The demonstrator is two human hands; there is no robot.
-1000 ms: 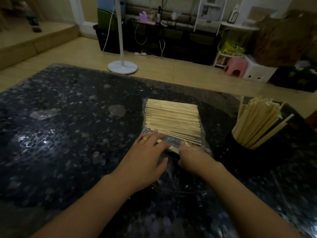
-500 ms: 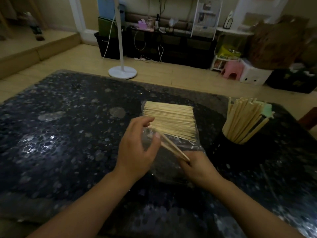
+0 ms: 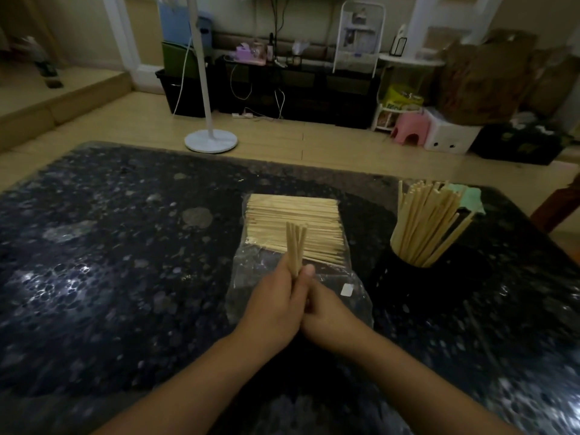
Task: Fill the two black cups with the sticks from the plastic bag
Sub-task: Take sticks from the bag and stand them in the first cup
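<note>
A dim room seen from above a dark, speckled stone-look table (image 3: 110, 262) whose glossy top catches pale glints of light; beyond it lies a light wood-plank floor (image 3: 314, 136); a white floor-stand pole with a round base (image 3: 211, 141) rises near the table's far edge; along the back wall runs a low black cabinet (image 3: 298, 89) with cables hanging in front; to its left sit a black bin (image 3: 182, 95) and a raised wooden step (image 3: 62, 95); to the right stand a small pink stool (image 3: 409, 128), a white box (image 3: 450, 136) and a white wire rack (image 3: 359, 36).
</note>
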